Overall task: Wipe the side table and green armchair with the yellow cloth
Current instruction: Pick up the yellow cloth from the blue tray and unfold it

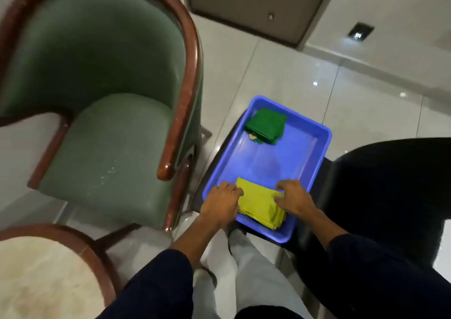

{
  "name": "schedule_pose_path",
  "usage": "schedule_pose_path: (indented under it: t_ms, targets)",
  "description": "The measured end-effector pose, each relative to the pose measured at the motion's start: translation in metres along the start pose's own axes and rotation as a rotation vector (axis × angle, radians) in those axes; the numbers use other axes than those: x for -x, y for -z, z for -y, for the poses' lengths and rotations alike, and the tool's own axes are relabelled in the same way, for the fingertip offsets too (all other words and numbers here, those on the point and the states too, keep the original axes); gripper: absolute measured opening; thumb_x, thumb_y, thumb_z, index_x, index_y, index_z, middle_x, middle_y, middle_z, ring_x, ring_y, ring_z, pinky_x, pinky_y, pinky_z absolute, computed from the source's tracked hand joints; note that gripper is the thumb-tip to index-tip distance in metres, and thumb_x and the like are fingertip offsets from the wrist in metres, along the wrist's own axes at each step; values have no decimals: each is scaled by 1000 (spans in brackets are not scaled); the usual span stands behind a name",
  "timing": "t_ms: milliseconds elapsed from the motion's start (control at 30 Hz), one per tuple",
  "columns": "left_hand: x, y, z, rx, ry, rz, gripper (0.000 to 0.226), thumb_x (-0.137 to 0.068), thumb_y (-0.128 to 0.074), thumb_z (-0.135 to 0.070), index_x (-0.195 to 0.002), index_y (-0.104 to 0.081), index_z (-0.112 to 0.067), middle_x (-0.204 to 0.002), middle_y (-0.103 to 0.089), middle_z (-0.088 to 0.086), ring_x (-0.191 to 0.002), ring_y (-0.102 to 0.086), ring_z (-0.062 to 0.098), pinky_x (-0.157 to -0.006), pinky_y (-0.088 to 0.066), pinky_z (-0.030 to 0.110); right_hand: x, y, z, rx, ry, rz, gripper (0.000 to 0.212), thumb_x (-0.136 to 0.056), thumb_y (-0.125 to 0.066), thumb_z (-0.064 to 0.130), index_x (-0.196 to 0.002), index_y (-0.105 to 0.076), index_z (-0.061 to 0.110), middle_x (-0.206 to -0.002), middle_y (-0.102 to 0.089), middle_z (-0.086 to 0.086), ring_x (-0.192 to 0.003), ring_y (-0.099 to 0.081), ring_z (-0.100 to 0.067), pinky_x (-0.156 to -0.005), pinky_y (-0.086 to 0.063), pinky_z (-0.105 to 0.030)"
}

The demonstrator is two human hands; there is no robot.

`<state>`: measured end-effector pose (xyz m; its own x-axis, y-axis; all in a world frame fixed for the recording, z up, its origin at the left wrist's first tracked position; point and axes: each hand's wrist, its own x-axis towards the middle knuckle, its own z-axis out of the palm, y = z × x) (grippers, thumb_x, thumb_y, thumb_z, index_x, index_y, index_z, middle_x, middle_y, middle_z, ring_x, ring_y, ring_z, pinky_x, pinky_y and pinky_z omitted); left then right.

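Observation:
The folded yellow cloth (260,205) lies in the near end of a blue plastic tray (280,157). My left hand (220,204) rests on the cloth's left edge with its fingers curled on it. Fingers of my right hand (294,198) press on the cloth's right edge. The green armchair (109,113) with a curved brown wooden frame stands at the left. The round side table (41,274), a pale top in a brown rim, sits at the lower left.
A folded green cloth (266,126) lies at the tray's far end. The tray rests on a black chair (390,196) at the right. Glossy white floor tiles (305,79) stretch beyond, with a brown door (256,3) at the top. My legs stand between the furniture.

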<state>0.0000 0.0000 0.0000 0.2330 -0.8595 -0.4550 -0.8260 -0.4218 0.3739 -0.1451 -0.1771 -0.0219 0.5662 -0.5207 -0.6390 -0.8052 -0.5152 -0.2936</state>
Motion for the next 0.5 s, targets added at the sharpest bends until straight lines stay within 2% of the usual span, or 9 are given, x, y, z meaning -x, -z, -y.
schedule_pose_path:
  t_ms: [133, 200, 267, 300, 367, 433, 467, 500]
  targets:
    - [-48, -41, 6, -7, 28, 115, 55, -93, -49, -15, -147, -40, -23, -156, -38, 5, -137, -37, 29, -104, -36, 42, -21, -43, -13, 239, -50, 83, 61, -76, -67, 39, -130, -47, 19, -128, -56, -11, -124, -47, -33, -98, -40, -45]
    - [-65, -58, 6, 12, 76, 158, 69, -93, -50, -12, -155, -23, -27, -161, -28, 5, -139, -34, 32, -103, -39, 47, -24, -56, -22, 312, -76, 99, 60, -73, -67, 39, -126, -48, 19, -124, -56, -9, -121, -49, -31, -96, -35, -44]
    - [-78, -70, 8, -27, 126, 142, 83, -90, -53, -7, -157, -9, -29, -159, -28, 8, -136, -35, 34, -98, -40, 49, -27, -56, -25, 375, -85, 116, 48, -71, -67, 39, -114, -57, 20, -119, -57, -9, -117, -49, -31, -93, -34, -42]
    - [-82, -70, 9, -83, 134, 121, 82, -89, -54, -8, -157, -11, -27, -155, -32, 10, -134, -36, 35, -97, -39, 48, -27, -54, -23, 399, -68, 132, 42, -70, -68, 39, -107, -62, 21, -116, -56, -9, -116, -48, -31, -92, -33, -42]
    - [-85, -64, 13, -170, 118, 69, 63, -88, -55, -11, -147, -36, -21, -146, -38, 14, -134, -34, 35, -100, -33, 47, -24, -44, -17, 317, 9, 88, 31, -68, -72, 33, -95, -68, 20, -107, -54, -9, -110, -50, -31, -89, -38, -39]
    - [-74, -56, 18, -111, 100, -35, 38, -85, -57, -15, -123, -59, -16, -140, -43, 12, -136, -34, 34, -102, -28, 45, -15, -25, -7, -4, 41, -15, 15, -66, -74, 15, -78, -66, 20, -89, -57, -2, -88, -59, -25, -74, -48, -27]
    - [-64, -52, 22, -1, 94, -103, 31, -82, -60, -19, -112, -64, -16, -138, -47, 9, -135, -35, 32, -101, -27, 42, -11, -13, -2, -197, 14, -38, 19, -66, -75, 6, -71, -63, 20, -76, -58, 3, -72, -60, -19, -60, -48, -16]
    - [-51, -47, 25, 174, 97, -164, 27, -77, -65, -23, -103, -67, -17, -132, -53, 4, -133, -39, 29, -98, -29, 38, -6, 1, 3, -388, -20, -47, 25, -67, -75, 2, -68, -60, 21, -66, -57, 7, -58, -56, -13, -48, -43, -12]
